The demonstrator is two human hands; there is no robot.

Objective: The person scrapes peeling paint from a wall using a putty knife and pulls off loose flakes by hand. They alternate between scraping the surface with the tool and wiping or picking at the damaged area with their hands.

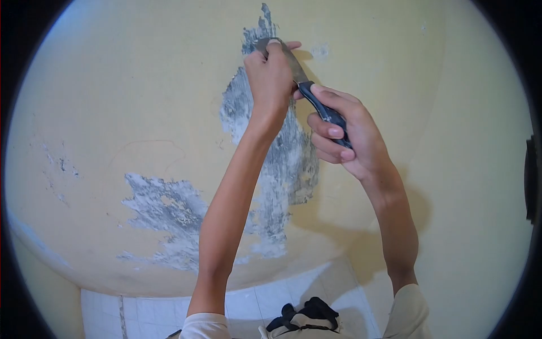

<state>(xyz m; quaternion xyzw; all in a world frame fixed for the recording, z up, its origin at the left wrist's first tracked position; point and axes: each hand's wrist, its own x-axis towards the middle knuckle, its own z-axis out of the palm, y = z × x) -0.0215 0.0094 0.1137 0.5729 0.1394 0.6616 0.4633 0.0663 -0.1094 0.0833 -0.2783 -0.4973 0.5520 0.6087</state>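
A knife with a dark handle (329,117) and a grey blade (294,66) is held up against a yellow wall, slanting up to the left. My right hand (353,127) is wrapped round the handle. Near the blade's tip, my left hand (270,76) holds the blade, its thumb on top and a finger sticking out to the right. Around and below the hands runs a scraped grey and white patch (282,164) where paint is gone. The blade's edge against the wall is partly hidden by my left hand.
Another scraped patch (169,214) lies lower left on the yellow wall (169,101). White floor tiles (248,302) show at the bottom, with a black object (310,313) near my body. A dark object (529,179) is at the right edge.
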